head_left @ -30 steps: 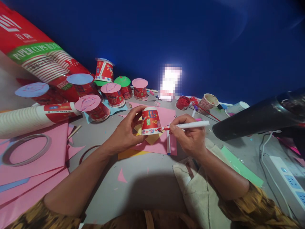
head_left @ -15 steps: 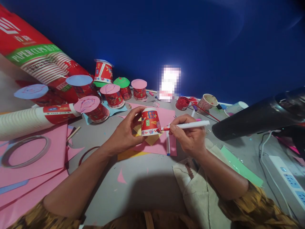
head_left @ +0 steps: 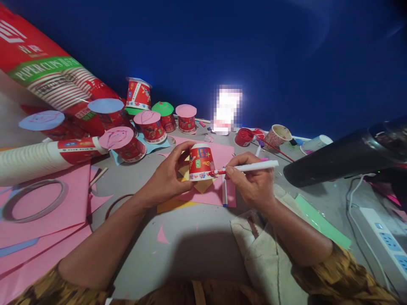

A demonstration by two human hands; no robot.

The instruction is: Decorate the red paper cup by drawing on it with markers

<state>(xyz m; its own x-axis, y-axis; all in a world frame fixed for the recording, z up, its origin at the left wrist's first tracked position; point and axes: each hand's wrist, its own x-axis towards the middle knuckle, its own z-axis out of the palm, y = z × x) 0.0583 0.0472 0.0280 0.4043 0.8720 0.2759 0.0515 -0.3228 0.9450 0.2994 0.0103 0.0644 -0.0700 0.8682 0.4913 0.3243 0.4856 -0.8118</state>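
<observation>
My left hand (head_left: 168, 176) grips a red paper cup (head_left: 201, 159) from its left side, thumb low and fingers behind. The cup is upside down, its white lower band painted with small coloured flowers. In my right hand (head_left: 252, 178) is a white marker (head_left: 254, 165) with a red tip end, held like a pen. Its tip meets the right part of the white band. Beneath the cup lie pink paper (head_left: 227, 154) and a yellow piece of paper (head_left: 203, 186). Another marker (head_left: 225, 192) with a blue end rests on the pink sheet.
Several decorated cups with paper tops, one a pink-topped cup (head_left: 186, 118), stand at back left near a paper cup bag (head_left: 47, 67). A tape roll (head_left: 12, 214) lies on pink sheets. At right are a black cylinder (head_left: 330, 163), a power strip (head_left: 381, 237) and a cloth bag (head_left: 263, 262).
Both hands keep nearly the same pose. The marker has shifted very slightly at the cup's band; nothing was taken up or let go.
</observation>
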